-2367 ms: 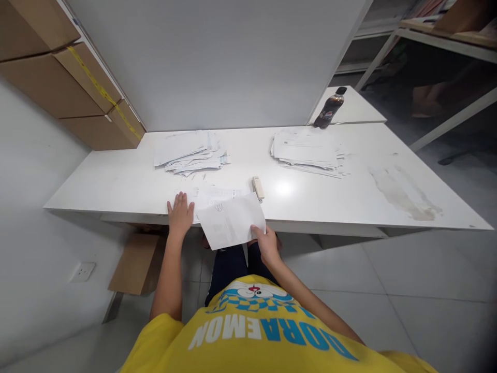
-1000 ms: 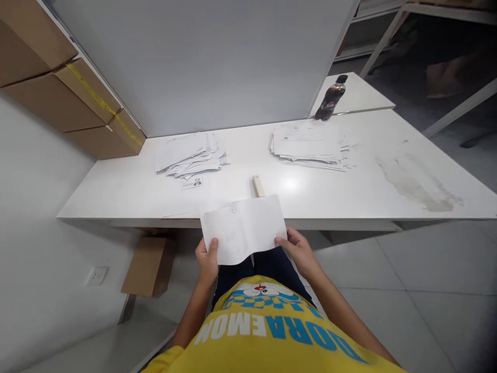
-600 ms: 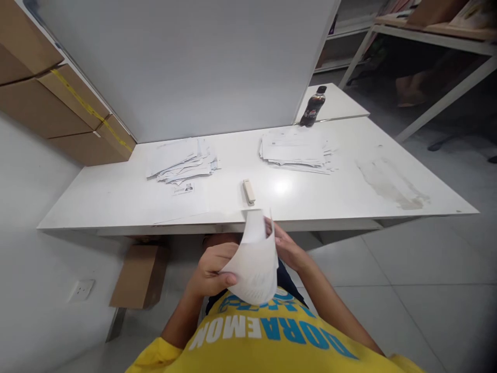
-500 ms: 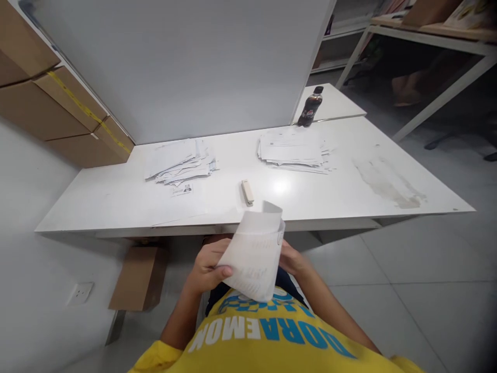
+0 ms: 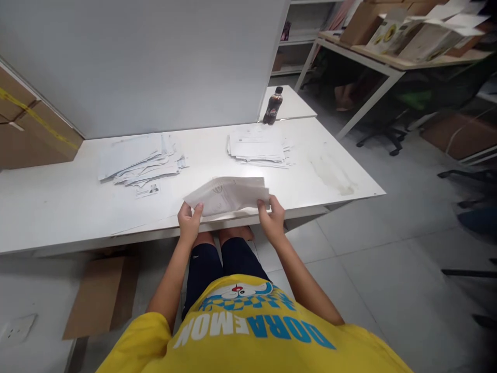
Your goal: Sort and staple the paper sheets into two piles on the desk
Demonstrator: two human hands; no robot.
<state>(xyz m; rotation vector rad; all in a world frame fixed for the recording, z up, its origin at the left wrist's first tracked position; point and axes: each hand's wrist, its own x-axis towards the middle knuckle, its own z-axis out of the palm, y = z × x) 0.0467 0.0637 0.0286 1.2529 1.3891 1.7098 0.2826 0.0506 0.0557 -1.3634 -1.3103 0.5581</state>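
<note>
Both hands hold a folded sheet of white paper (image 5: 227, 195) over the near edge of the white table (image 5: 58, 197). My left hand (image 5: 190, 221) pinches its left end and my right hand (image 5: 272, 217) grips its right end. The sheet lies almost flat, with faint print and a small round mark on top. A loose pile of papers (image 5: 137, 160) lies at the back left and a neater stack of papers (image 5: 258, 148) at the back right. A small card with a photo (image 5: 147, 190) rests below the left pile. The stapler seen before is hidden.
A dark soft-drink bottle (image 5: 272, 106) stands on a smaller table behind. Cardboard boxes (image 5: 27, 129) sit at the left against the white partition. A flattened box (image 5: 99, 295) lies on the floor under the table. Shelving with boxes (image 5: 404, 36) and chair bases stand at the right.
The sheet was curled and turned near my chest; now it is folded flat and held out over the table edge by both hands. The view has swung to the right.
</note>
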